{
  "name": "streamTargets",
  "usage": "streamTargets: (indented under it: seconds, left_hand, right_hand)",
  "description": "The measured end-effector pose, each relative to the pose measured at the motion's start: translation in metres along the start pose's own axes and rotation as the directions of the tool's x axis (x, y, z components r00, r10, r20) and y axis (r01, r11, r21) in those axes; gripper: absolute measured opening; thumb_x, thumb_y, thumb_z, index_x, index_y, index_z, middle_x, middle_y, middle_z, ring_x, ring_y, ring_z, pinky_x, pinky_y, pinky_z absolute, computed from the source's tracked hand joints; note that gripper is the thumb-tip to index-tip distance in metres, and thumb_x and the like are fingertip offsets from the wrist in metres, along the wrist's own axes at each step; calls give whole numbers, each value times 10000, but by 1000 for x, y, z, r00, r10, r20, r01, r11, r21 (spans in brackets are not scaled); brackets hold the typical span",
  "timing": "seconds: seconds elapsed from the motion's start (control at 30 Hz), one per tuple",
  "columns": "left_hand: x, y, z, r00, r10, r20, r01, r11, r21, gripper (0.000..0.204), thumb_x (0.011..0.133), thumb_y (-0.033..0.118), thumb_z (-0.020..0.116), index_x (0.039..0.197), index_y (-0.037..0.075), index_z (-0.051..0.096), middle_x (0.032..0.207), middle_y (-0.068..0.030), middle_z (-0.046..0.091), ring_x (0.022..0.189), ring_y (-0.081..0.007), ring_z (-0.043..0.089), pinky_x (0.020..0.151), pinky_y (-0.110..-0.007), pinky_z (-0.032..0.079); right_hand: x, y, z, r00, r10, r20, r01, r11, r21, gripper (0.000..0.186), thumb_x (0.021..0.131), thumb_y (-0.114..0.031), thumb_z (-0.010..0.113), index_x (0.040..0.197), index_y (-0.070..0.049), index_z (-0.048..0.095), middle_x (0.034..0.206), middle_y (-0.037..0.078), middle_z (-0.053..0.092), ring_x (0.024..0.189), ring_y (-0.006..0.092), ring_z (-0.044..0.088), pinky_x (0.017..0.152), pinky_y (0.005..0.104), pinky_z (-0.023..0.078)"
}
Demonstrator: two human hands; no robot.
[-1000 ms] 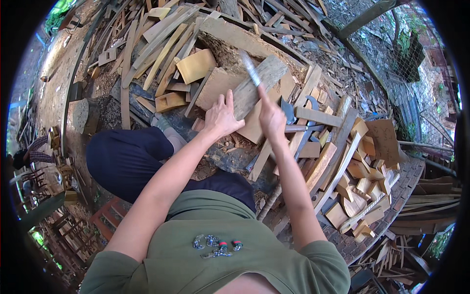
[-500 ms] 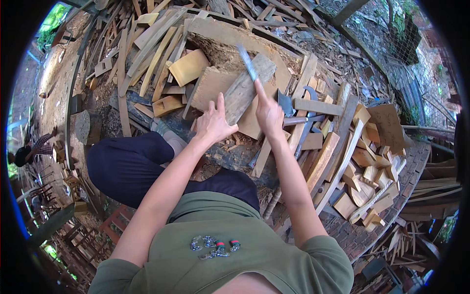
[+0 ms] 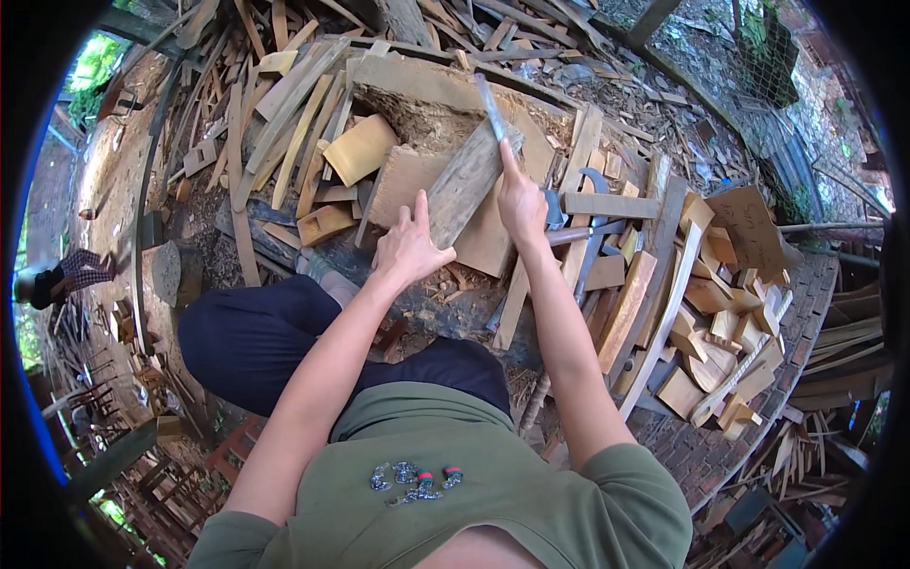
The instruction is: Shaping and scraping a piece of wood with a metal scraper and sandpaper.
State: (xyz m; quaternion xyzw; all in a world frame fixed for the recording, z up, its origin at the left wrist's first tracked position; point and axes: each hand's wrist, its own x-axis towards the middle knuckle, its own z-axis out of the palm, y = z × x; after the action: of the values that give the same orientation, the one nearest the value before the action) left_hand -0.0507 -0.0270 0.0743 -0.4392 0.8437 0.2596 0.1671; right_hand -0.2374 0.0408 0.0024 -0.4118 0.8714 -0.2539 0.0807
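A weathered grey wooden board (image 3: 464,188) rests slanting over a thicker block of wood (image 3: 409,182). My left hand (image 3: 409,248) grips its near end, thumb across the end and fingers along the left side. In my right hand (image 3: 521,207) is a long, narrow metal blade (image 3: 491,106), its handle hidden by the closed fingers. The index finger stretches along the blade, which lies across the board's far right edge. I cannot tell whether it touches the wood. Close by my right hand lies a hammer-like tool with a wooden handle (image 3: 570,235).
A curved dark metal tool (image 3: 595,256) and wood strips lie to the right, before a pile of cut blocks (image 3: 716,332) and a cardboard piece (image 3: 751,232). Yellowish blocks (image 3: 360,150) and long offcuts (image 3: 294,104) crowd the left. Far left, a person (image 3: 66,278) is visible.
My right hand and the blade have shifted slightly right and away from me along the board's edge. My left hand keeps its hold. The whole view has moved a little.
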Motion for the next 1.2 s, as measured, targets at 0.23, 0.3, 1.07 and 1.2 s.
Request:
streamTargets:
  seconds: [0.23,0.3,1.07,1.2]
  left_hand:
    - [9,-22,13,981,120,155,29,696,-717,945,754,441,707,1474,-7,288,1328,-228,510,1127,-344,606,929,-440,506]
    - [-2,-41,21,909,290,299,192,346,-918,846,805,413,670,1465,18,318,1296,-212,528,1113,-346,593,875,-441,506]
    - [-6,26,-23,996,-39,-78,35,998,-47,1164,652,520,803,1499,0,195,1325,-232,497,1177,-405,554,969,-484,476]
    - [-5,-12,-8,977,81,-197,-98,992,-78,1138,646,498,792,1507,71,183,1253,-245,530,1078,-408,608,877,-485,522]
  right_hand:
    - [45,60,10,966,237,-106,-198,936,292,452,1020,-294,382,1472,-298,395,972,278,671,895,469,642,780,540,494]
    - [30,51,3,971,208,-115,-162,933,320,448,1026,-295,391,1473,-300,392,970,282,669,899,472,639,781,545,490]
    - [-67,-37,-23,984,-68,165,30,975,222,475,966,-180,455,1428,-292,474,815,233,667,699,419,661,624,523,531]
    - [-66,-35,-30,965,-157,208,115,973,201,515,948,-192,499,1448,-305,445,810,230,665,695,404,667,623,509,531]
